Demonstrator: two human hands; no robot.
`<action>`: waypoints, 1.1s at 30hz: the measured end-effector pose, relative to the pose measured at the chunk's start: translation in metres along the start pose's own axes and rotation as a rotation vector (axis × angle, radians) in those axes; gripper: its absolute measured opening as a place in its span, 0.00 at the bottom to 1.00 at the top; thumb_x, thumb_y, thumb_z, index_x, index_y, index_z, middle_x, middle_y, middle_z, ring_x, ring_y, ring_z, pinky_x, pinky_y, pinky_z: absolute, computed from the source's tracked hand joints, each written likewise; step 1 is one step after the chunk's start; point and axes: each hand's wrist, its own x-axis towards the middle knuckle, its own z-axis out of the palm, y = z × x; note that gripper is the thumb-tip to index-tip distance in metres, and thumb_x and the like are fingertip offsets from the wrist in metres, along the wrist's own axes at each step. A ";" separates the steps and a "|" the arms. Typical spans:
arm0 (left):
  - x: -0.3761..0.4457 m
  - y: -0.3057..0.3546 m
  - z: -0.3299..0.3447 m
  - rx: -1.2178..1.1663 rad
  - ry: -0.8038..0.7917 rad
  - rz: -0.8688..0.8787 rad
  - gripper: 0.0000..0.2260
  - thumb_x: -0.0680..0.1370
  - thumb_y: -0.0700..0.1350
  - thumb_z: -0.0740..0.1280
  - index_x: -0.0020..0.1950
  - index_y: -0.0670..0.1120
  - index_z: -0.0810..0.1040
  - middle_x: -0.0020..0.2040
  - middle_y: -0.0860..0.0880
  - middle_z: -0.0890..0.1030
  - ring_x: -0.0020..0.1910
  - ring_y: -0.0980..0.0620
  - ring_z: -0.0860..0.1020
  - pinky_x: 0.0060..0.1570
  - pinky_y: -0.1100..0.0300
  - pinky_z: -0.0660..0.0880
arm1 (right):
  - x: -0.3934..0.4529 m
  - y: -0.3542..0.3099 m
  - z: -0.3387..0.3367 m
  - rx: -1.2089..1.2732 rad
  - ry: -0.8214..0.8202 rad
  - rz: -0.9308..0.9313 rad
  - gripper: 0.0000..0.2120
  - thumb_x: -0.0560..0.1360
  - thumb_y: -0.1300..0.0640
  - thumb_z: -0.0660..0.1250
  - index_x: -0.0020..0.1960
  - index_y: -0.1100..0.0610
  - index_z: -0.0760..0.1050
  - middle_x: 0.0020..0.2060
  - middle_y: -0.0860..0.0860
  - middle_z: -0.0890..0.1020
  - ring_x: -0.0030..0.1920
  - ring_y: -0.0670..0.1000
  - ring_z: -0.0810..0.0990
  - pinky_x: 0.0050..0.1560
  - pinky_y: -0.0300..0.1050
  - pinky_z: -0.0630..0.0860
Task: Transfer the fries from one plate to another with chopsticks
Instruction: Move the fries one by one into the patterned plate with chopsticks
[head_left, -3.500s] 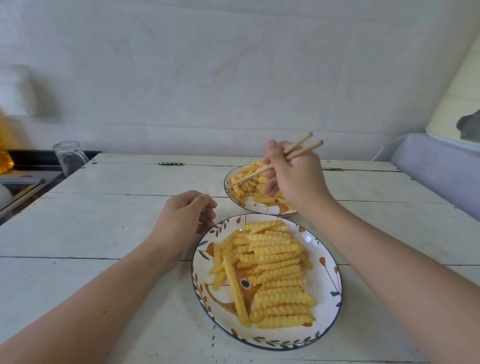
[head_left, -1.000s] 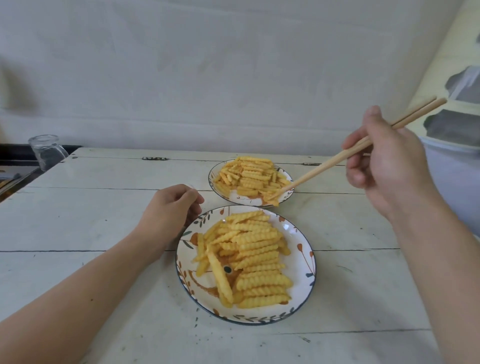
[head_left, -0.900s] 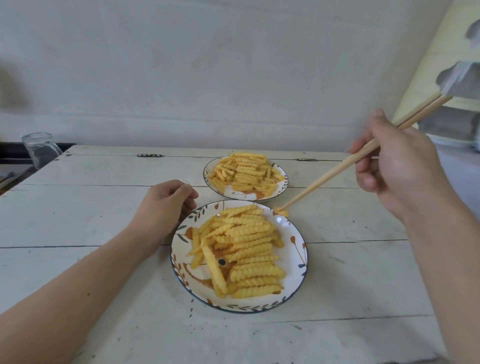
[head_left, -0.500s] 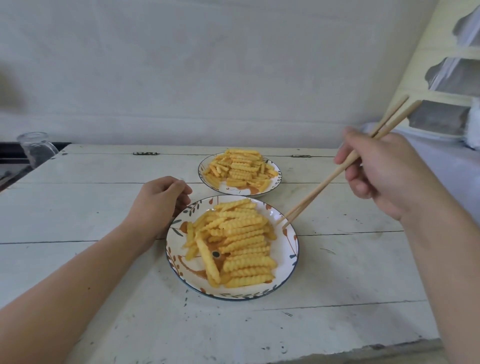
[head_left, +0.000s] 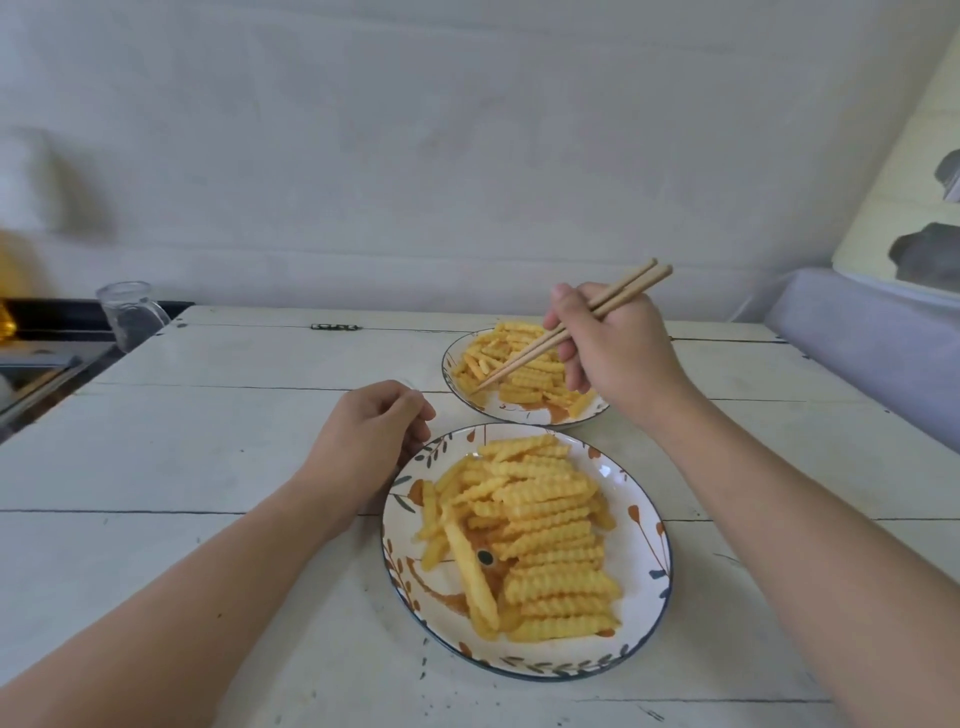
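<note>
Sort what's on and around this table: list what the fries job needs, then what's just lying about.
For the job:
- far plate of fries
- near plate, also heaped with fries
- chopsticks, held in the right hand
- left hand, beside the near plate

Lying about:
- glass jar off the table's far left corner
- metal hinge on the tabletop

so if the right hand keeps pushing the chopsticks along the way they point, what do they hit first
Most likely the fries on the far plate. The right hand aims the chopsticks down-left, tips seemingly at the pile's near-left edge, though depth is hard to judge.
</note>
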 end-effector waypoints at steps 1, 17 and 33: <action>0.000 0.000 0.000 0.000 -0.002 0.000 0.12 0.82 0.42 0.64 0.43 0.42 0.83 0.34 0.49 0.81 0.33 0.54 0.77 0.36 0.63 0.75 | 0.002 0.000 0.005 -0.020 -0.005 -0.004 0.19 0.83 0.49 0.61 0.40 0.59 0.79 0.27 0.54 0.76 0.21 0.53 0.74 0.23 0.40 0.70; 0.000 0.001 0.000 0.014 -0.003 0.001 0.12 0.82 0.43 0.63 0.43 0.43 0.83 0.34 0.51 0.82 0.32 0.56 0.77 0.39 0.60 0.76 | 0.012 -0.011 0.019 -0.137 0.030 0.010 0.24 0.84 0.45 0.58 0.39 0.61 0.77 0.25 0.54 0.76 0.20 0.52 0.75 0.24 0.44 0.74; -0.008 0.005 0.001 0.045 -0.001 0.010 0.11 0.82 0.44 0.64 0.43 0.44 0.84 0.35 0.50 0.83 0.34 0.53 0.78 0.43 0.56 0.76 | -0.028 -0.056 -0.078 -0.020 0.289 0.205 0.27 0.83 0.41 0.56 0.37 0.60 0.74 0.20 0.51 0.71 0.18 0.51 0.68 0.21 0.36 0.63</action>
